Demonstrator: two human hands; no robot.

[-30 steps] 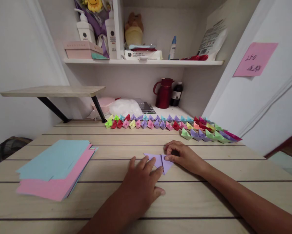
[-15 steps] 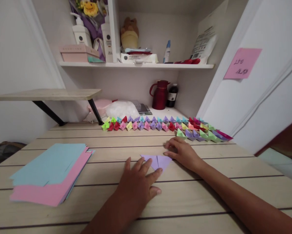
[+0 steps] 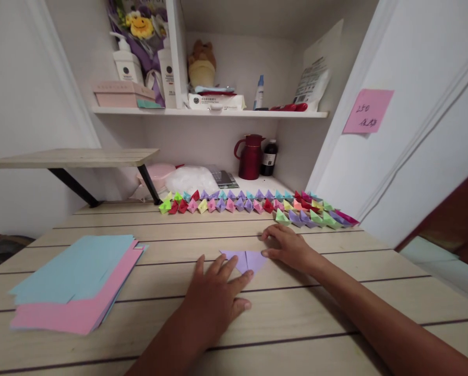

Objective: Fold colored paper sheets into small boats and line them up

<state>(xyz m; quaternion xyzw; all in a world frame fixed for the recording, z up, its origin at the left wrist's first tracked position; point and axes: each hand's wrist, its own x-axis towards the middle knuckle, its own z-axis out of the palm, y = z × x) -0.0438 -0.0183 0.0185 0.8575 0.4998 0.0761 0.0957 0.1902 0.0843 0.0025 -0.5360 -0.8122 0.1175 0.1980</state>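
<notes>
A small folded piece of purple paper (image 3: 253, 261) lies flat on the table, its wide edge away from me and a crease down its middle. My left hand (image 3: 212, 295) is spread over its left side, with fingertips pressing on the paper and partly hiding it. At the right corner my right hand (image 3: 288, 248) rests its thumb tip on or against the paper. The fingers of that hand are bent, and a gap shows between them and the thumb. Beyond both hands stand rows of small folded paper boats (image 3: 229, 204) in many colours.
A stack of blue and pink paper sheets (image 3: 77, 269) lies on the left of the wooden table (image 3: 296, 324). A raised wooden shelf (image 3: 73, 156) stands at the back left. Behind the boats are a dark red jug (image 3: 250, 159), a dark bottle (image 3: 268, 158) and a white bag (image 3: 192, 179).
My view has shifted slightly, so the scene sits further left in the picture. Both hands stay almost in place on the purple paper, with the right thumb at its corner.
</notes>
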